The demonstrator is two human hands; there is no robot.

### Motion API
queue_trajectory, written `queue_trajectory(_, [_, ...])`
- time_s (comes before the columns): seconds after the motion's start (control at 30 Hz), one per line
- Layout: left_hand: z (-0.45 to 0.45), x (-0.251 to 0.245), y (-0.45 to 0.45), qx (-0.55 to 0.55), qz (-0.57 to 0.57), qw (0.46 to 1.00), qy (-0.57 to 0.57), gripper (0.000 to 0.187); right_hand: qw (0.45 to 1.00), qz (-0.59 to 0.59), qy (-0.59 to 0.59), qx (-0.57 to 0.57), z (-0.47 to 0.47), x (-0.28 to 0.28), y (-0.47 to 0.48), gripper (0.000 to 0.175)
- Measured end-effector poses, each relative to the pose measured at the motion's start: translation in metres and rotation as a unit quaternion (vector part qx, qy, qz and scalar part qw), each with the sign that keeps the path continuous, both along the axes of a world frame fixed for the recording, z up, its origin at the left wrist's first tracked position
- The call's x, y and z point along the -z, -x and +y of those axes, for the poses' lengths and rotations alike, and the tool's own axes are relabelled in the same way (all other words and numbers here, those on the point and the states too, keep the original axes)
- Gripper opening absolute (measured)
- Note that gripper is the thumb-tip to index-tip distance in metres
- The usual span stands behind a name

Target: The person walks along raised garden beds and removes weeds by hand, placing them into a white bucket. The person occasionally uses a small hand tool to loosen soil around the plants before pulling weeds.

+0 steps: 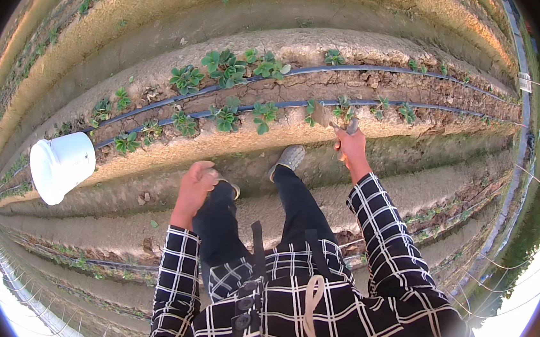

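Observation:
In the head view my right hand [350,146] is closed around the handle of a small hand trowel [322,115]. The trowel's blade, coated with soil, lies over the near edge of a raised bed, beside a small strawberry-like plant [310,112]. Another leafy plant [342,108] grows just past the handle. My left hand [197,181] is raised over the furrow with curled fingers, near my left knee. Whether it holds anything small cannot be told. Further off, more leafy plants [226,116] stand along the bed.
Two black drip irrigation lines [370,68] run along the bed. A white plastic bucket [65,165] sits tilted at the bed's left part. My shod foot [291,158] is in the furrow against the bed's side. Further raised beds [114,241] lie behind and ahead.

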State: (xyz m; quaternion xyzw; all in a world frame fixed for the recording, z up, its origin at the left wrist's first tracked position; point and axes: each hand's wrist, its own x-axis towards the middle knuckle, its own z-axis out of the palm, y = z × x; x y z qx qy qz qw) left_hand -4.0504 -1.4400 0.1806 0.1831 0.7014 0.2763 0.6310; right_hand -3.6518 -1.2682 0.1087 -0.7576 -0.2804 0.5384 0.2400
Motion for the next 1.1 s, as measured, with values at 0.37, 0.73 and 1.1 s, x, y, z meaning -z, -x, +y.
queue_trajectory(0.37, [0.144,-0.008,-0.139,0.387,0.133,0.897,-0.166,0.044,0.990,-0.092,-0.096,-0.055,0.175,0.126,0.030,0.048])
queue_trajectory(0.73, [0.222,0.030,-0.133,0.490,0.143,0.856,-0.088,0.047,0.984,0.010,0.027,0.174,0.153,0.152,0.043,0.015])
queue_trajectory(1.1, [0.261,0.030,-0.121,0.466,0.147,0.867,-0.094,0.049,0.937,-0.011,0.056,0.345,0.170,0.163,0.102,0.018])
